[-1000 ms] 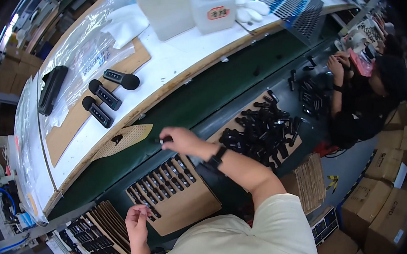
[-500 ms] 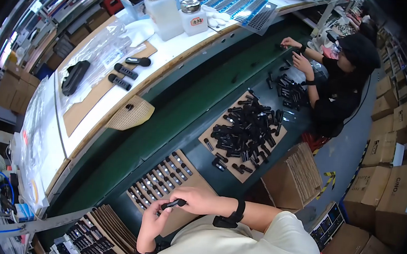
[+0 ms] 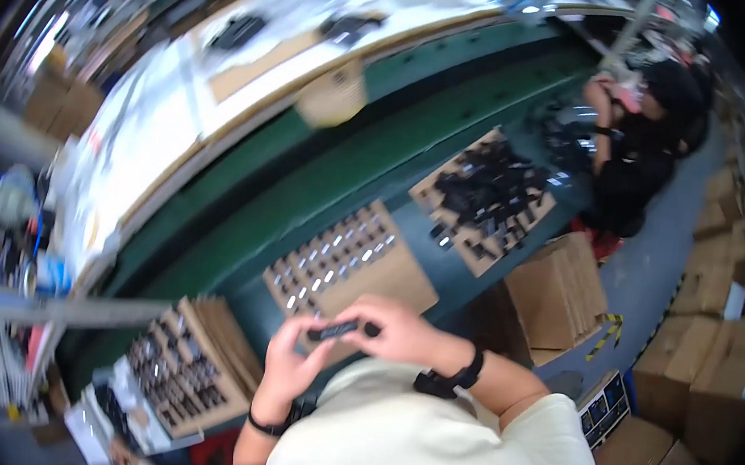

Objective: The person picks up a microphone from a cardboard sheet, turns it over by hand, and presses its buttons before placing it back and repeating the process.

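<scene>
A small black stick-shaped device with a rounded end, much like a mini microphone (image 3: 333, 331), is held level between both hands in front of my chest. My left hand (image 3: 288, 363) pinches one end between thumb and fingers. My right hand (image 3: 399, 329) is closed round the other end, and a dark tip shows at its fingers. Just beyond the hands lies a cardboard sheet (image 3: 395, 279) with rows of like black pieces (image 3: 331, 255), bright spots showing on them. The picture is blurred, so fine details do not show.
Farther right, a loose heap of black pieces (image 3: 493, 186) covers another cardboard sheet. A filled sheet (image 3: 179, 375) lies at lower left, beside stacked cardboard (image 3: 232, 344). An open carton (image 3: 555, 295) stands to my right. A co-worker (image 3: 631, 150) sits at far right.
My view has swung, so the bench and sheets sit elsewhere in the picture. The device now lies stretched between both hands, with more of its length showing. The co-worker's hands have drawn closer to their body.
</scene>
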A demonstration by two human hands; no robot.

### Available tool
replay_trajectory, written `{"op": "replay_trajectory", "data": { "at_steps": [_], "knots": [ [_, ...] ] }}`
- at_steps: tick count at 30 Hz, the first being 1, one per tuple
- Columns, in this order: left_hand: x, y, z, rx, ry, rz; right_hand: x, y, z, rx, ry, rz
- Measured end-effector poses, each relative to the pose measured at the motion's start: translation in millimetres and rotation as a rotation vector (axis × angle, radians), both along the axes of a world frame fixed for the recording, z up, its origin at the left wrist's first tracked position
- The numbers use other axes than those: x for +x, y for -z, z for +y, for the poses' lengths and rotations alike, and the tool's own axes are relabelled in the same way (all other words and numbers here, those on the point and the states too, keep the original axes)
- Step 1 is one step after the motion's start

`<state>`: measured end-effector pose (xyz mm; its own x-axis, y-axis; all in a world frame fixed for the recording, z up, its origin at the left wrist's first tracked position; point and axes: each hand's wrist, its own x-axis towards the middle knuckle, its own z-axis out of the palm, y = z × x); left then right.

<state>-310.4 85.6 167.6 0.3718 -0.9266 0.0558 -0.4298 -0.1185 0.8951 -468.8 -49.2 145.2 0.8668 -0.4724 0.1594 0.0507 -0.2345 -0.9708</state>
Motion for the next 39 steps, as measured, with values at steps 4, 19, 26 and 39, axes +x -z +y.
{"op": "replay_trajectory", "data": {
  "at_steps": [4, 19, 26, 39],
  "knots": [
    [6.6, -24.2, 5.1, -0.144, 0.090, 0.025, -0.7, -39.5, 13.5, -0.107, 0.043, -0.084],
    [24.3, -30.0, 33.7, -0.422, 0.211, -0.048, 5.1, -62.7, 44.1, -0.242, 0.074, -0.163],
    [32.4, -32.8, 27.1, -0.373, 0.182, 0.012, 13.8, -57.3, 32.2, -0.076, 0.042, -0.031],
    [48.5, -12.6, 30.8, -0.248, 0.133, 0.126, 29.4, -51.0, 33.4, -0.357, 0.083, -0.038]
  ]
}}
